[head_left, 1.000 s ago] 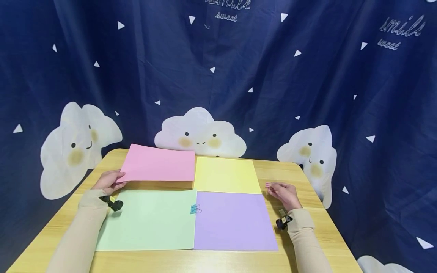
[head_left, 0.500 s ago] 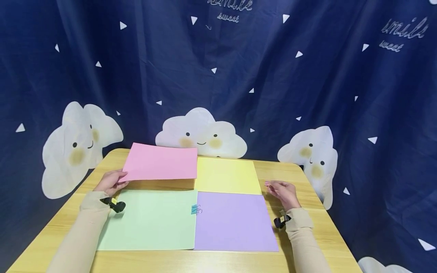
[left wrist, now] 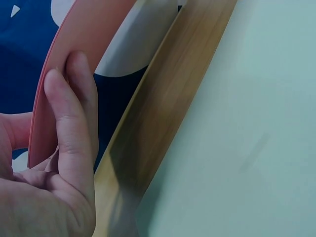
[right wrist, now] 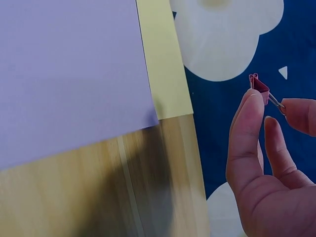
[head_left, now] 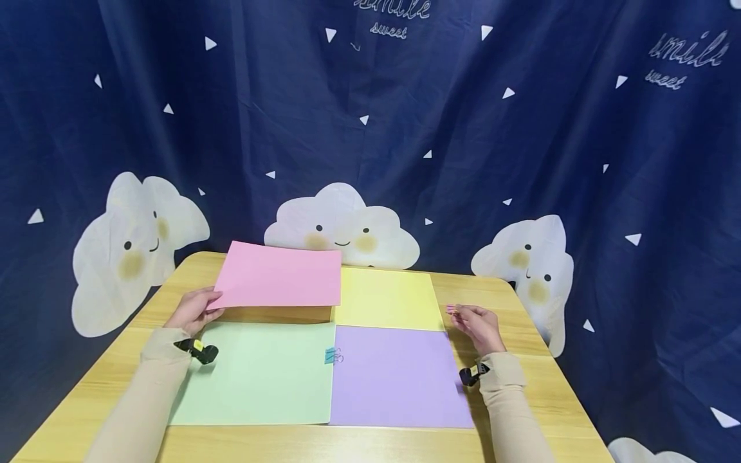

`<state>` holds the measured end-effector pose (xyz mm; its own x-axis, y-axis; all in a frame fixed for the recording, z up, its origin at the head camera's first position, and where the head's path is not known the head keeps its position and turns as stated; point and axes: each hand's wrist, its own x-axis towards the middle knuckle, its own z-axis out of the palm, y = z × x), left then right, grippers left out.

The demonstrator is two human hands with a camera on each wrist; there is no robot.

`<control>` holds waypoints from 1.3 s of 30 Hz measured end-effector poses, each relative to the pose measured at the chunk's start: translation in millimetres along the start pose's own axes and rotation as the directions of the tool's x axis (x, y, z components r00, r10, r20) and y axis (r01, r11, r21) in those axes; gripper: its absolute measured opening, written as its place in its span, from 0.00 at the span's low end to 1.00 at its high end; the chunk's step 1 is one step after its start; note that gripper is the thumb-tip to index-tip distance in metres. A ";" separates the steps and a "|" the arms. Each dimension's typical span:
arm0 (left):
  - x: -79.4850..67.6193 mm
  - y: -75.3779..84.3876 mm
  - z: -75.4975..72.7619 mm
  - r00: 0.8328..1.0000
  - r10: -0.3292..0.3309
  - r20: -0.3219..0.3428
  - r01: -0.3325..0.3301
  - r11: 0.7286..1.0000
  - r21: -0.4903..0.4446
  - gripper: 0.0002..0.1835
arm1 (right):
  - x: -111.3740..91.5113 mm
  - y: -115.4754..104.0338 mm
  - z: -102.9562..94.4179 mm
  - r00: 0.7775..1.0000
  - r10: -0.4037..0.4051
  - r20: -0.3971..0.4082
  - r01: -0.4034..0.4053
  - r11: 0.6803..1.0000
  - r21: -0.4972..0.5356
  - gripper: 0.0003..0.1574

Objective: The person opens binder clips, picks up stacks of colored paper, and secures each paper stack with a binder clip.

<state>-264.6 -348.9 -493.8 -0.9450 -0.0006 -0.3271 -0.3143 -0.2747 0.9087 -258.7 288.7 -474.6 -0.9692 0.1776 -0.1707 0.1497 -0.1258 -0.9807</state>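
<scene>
My left hand (head_left: 195,310) pinches the near left corner of a pink sheet (head_left: 280,276), thumb on one face and fingers on the other. The sheet is lifted off the table, and its right edge overlaps a yellow sheet (head_left: 388,299). In the left wrist view the pink sheet (left wrist: 49,98) bows slightly. Between thumb and fingertips, my right hand (head_left: 479,326) holds a small pink binder clip (right wrist: 260,90) by its wire handles, right of the yellow sheet. A teal binder clip (head_left: 331,355) sits where a green sheet (head_left: 266,376) meets a purple sheet (head_left: 399,379).
The light wooden table (head_left: 359,444) has rounded far corners. Behind it hangs a dark blue curtain (head_left: 370,148) printed with clouds and triangles. Small cameras are strapped to both wrists.
The pink sheet has shifted right with my left hand, covering a little of the yellow sheet's left edge. My right hand has drifted slightly left with the pink clip.
</scene>
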 end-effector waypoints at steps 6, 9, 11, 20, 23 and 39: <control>-0.3 -1.6 2.5 1.000 0.023 0.013 -0.023 1.000 -0.009 0.38 | 0.1 0.7 1.4 1.000 -0.014 0.006 0.014 1.000 0.001 0.12; -1.3 -1.9 5.6 0.999 0.037 0.014 -0.037 0.999 -0.006 0.37 | 1.1 1.3 2.7 1.000 -0.020 0.005 0.020 1.000 0.001 0.08; -1.5 -2.0 8.2 0.999 0.045 0.019 -0.045 0.999 0.001 0.37 | 1.6 1.4 4.0 1.000 -0.021 0.001 0.021 1.000 0.002 0.08; -1.4 -2.7 18.4 0.998 0.060 0.036 -0.060 0.998 -0.012 0.34 | 1.1 1.1 12.3 0.999 -0.033 -0.003 0.033 0.999 0.003 0.10; -1.3 -3.6 21.5 0.996 0.077 0.045 -0.076 0.997 -0.030 0.29 | 1.4 2.1 14.7 0.999 -0.036 0.002 0.036 0.999 0.005 0.08; -3.3 -7.5 35.4 0.992 0.113 0.051 -0.110 0.992 -0.066 0.09 | 1.7 1.7 27.2 0.998 -0.054 0.021 0.054 0.998 0.032 0.12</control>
<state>-262.3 -312.8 -490.4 -0.9779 0.0173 -0.2082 -0.2018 -0.3362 0.9199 -265.3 262.2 -473.9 -0.9798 0.1637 -0.1151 0.0912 -0.1469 -0.9849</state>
